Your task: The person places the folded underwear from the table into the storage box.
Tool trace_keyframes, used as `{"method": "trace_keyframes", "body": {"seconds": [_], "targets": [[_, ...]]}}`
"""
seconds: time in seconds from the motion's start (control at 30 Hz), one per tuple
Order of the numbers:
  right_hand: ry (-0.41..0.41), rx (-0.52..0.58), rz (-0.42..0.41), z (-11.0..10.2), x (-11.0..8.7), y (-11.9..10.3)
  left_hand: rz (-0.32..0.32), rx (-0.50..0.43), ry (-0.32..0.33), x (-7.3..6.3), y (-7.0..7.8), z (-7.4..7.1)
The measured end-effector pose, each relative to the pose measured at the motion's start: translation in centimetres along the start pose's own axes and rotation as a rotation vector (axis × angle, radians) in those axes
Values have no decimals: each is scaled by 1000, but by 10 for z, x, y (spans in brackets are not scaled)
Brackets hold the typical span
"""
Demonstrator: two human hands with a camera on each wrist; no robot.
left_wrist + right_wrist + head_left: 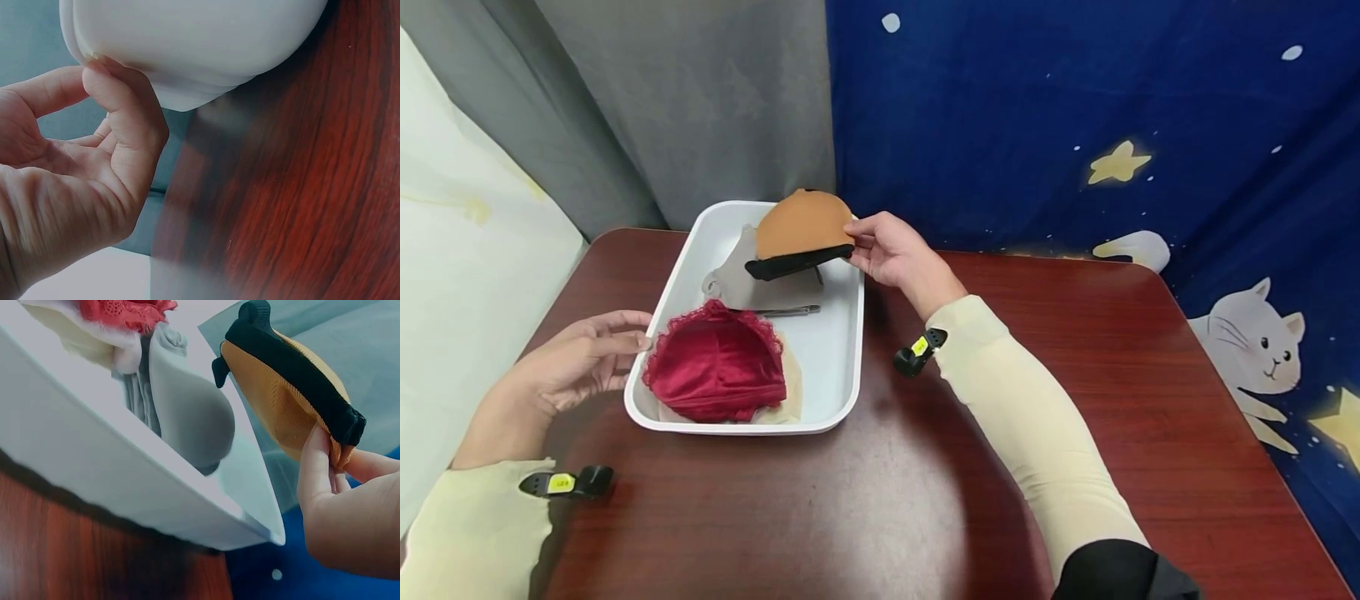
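Observation:
My right hand (pixel 891 250) pinches the edge of a folded tan bra (pixel 805 223) with a black band, holding it up over the far right corner of a white tray (pixel 831 358). In the right wrist view, the bra (pixel 269 394) hangs tilted above the tray's rim. My left hand (pixel 580 358) pinches the tray's left rim between thumb and finger; the left wrist view shows this grip at the tray wall (pixel 206 37). A folded red bra (pixel 718 367) with lace trim lies in the near part of the tray. Behind it sits a folded grey bra (pixel 737 279), partly hidden.
Pale beige fabric (pixel 792 392) shows from beneath the red bra. The tray stands on a dark red-brown wooden table (pixel 880 500), toward its left side. A grey curtain (pixel 715 100) and a blue curtain (pixel 1000 125) hang behind the table's far edge.

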State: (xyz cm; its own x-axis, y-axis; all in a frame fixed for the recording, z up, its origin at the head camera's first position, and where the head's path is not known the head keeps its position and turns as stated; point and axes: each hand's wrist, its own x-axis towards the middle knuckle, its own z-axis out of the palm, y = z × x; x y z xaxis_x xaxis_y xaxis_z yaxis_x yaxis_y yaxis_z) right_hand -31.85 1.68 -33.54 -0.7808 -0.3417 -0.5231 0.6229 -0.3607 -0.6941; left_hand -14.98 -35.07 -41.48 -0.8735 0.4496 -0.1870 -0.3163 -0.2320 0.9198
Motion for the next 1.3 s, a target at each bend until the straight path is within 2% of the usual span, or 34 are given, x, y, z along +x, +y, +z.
{"method": "trace_keyframes", "body": {"seconds": [0.2,0.37,0.57,1.3], "targets": [[-15,17,3,12,7,11,-9,-10,11,1,1,0],[6,-2,5,19,13,21,-6,-15,7,2,1,0],[30,-49,12,22,20,31,-4,-15,-16,1,1,-1],[52,-70,32,33,35,51,-7,-5,15,1,1,0]]}}
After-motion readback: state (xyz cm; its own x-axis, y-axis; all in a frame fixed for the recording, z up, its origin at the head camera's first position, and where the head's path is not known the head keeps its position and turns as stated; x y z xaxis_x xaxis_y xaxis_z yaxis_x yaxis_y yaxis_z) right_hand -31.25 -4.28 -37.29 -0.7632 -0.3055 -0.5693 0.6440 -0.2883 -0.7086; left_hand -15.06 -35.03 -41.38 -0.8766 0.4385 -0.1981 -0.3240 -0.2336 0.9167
